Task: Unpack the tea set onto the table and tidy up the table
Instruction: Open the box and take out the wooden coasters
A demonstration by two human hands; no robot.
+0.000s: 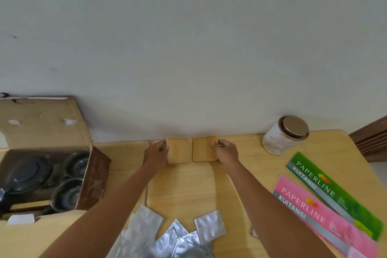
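You grip one wooden tray (178, 150) in your left hand (156, 154) and another (204, 148) in your right hand (227, 152), side by side at the far table (184, 186) edge, while the pot and cups wait in the box (41, 176) on the left.

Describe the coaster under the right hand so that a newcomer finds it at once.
Follow the wooden table to its far edge by the wall. Two square wooden coasters lie side by side there; the right coaster is the one the right hand grips, nearer the white jar.
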